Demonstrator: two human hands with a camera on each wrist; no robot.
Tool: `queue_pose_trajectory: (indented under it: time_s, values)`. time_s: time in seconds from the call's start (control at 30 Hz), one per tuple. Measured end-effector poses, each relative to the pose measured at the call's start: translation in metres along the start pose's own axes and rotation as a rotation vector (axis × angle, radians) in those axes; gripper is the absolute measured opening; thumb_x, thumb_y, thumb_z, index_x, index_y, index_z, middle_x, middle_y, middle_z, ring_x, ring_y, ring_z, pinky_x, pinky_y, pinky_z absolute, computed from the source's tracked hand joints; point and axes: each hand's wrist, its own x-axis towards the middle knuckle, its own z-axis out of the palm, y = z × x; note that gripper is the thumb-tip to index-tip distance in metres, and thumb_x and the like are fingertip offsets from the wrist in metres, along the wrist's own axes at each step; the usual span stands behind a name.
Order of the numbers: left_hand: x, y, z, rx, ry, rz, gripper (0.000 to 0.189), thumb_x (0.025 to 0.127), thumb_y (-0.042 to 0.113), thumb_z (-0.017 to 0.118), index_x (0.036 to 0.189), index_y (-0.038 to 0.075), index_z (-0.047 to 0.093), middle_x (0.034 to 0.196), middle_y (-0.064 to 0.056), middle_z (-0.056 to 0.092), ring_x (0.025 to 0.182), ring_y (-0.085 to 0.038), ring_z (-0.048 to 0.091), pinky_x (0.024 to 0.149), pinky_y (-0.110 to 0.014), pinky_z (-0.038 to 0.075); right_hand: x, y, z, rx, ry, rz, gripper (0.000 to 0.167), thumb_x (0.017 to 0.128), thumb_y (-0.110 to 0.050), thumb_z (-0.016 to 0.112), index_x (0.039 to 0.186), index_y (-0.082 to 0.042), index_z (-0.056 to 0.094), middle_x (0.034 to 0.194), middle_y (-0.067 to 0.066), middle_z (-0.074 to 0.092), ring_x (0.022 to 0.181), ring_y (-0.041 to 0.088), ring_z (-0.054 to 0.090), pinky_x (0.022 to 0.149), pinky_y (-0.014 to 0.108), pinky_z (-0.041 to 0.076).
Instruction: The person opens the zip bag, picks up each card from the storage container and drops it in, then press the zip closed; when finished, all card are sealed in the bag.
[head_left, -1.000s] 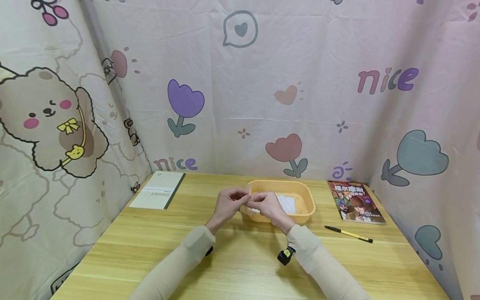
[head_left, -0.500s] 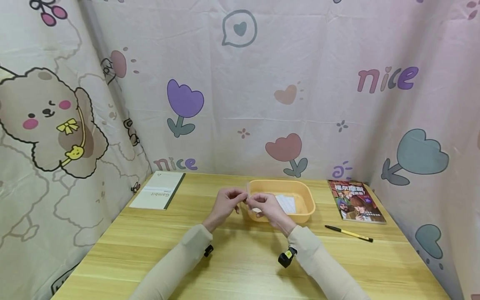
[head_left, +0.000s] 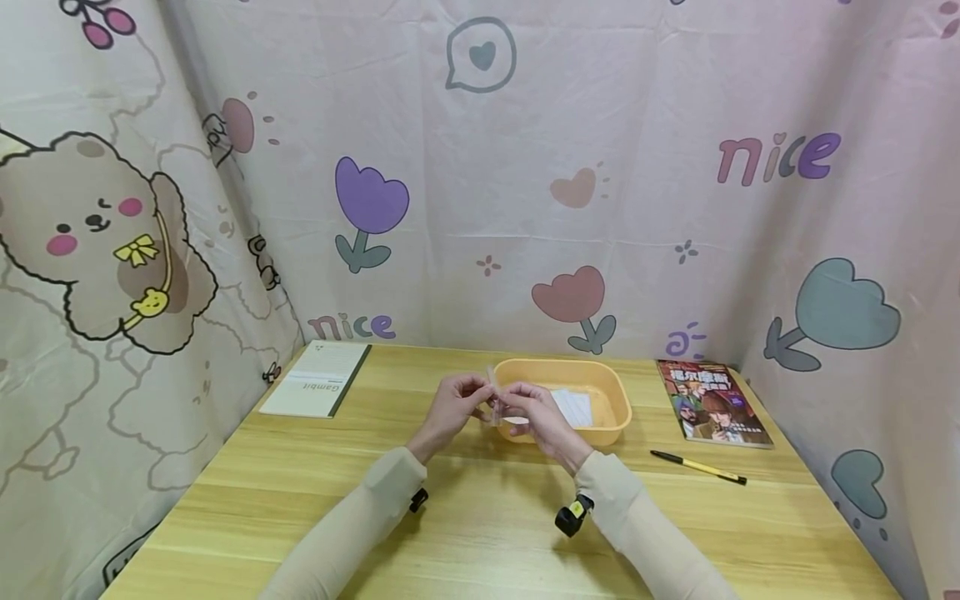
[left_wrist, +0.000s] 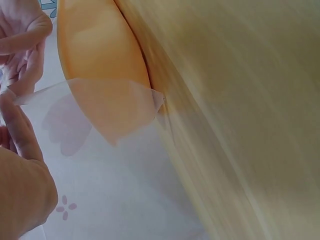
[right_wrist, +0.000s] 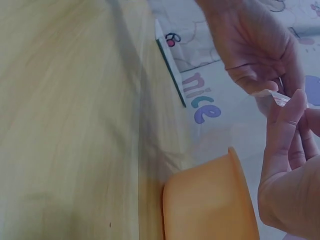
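Over the near left rim of an orange plastic basin (head_left: 626, 417), my two hands meet at a thin clear plastic bag (left_wrist: 115, 102). My left hand (head_left: 447, 410) pinches one side of its edge between thumb and fingertips. Close beside it, my right hand (head_left: 542, 418) pinches the same edge. In the left wrist view the see-through film spreads out from the fingertips across the basin's side. A small reddish print shows on the bag's edge (right_wrist: 280, 99) in the right wrist view. White folded paper (head_left: 573, 407) lies inside the basin, partly hidden by my right hand.
A notebook (head_left: 315, 379) lies at the table's back left. On the right are a comic-style magazine (head_left: 712, 404) and a yellow and black pen (head_left: 697, 467). A printed curtain (head_left: 480, 208) hangs behind the wooden table (head_left: 480, 533).
The plastic bag has turned to stand more upright between my fingers, its strip now rising above them. Both hands have shifted only slightly while pinching it.
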Motion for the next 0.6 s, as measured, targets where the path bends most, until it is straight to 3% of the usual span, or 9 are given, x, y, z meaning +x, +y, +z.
queue_pose_trajectory:
  time_s: [0.23,0.43,0.6]
  values:
    - [0.0,-0.0044,-0.0026,-0.011,-0.036,0.007,0.024,0.095,0.01,0.063,0.097,-0.013,0.061,0.084,-0.003,0.07,0.077,-0.013,0.066,0.061,-0.034,0.062,-0.0008,0.0012,0.0003,0.0,0.009,0.009,0.01,0.094,-0.021,0.064,0.085,-0.017,0.066,0.084,-0.004,0.07,0.077,0.012,0.066,0.052,0.023,0.052]
    - [-0.0012,-0.0052,-0.0048,0.046,-0.053,0.023,0.021,0.094,0.014,0.065,0.092,-0.007,0.063,0.082,-0.004,0.069,0.076,-0.018,0.066,0.058,-0.05,0.06,-0.0032,-0.0005,0.0011,-0.169,0.019,-0.078,0.017,0.09,-0.027,0.071,0.097,-0.011,0.069,0.086,-0.002,0.07,0.079,0.012,0.064,0.052,0.024,0.053]
    - [-0.0021,-0.0064,-0.0033,0.079,-0.048,0.01,0.027,0.093,0.025,0.068,0.091,-0.002,0.066,0.08,-0.005,0.069,0.076,-0.037,0.064,0.051,-0.042,0.059,-0.0037,-0.0015,0.0035,-0.293,0.05,-0.156,0.019,0.088,-0.016,0.073,0.101,-0.003,0.073,0.089,0.001,0.074,0.077,0.011,0.065,0.053,0.024,0.054]
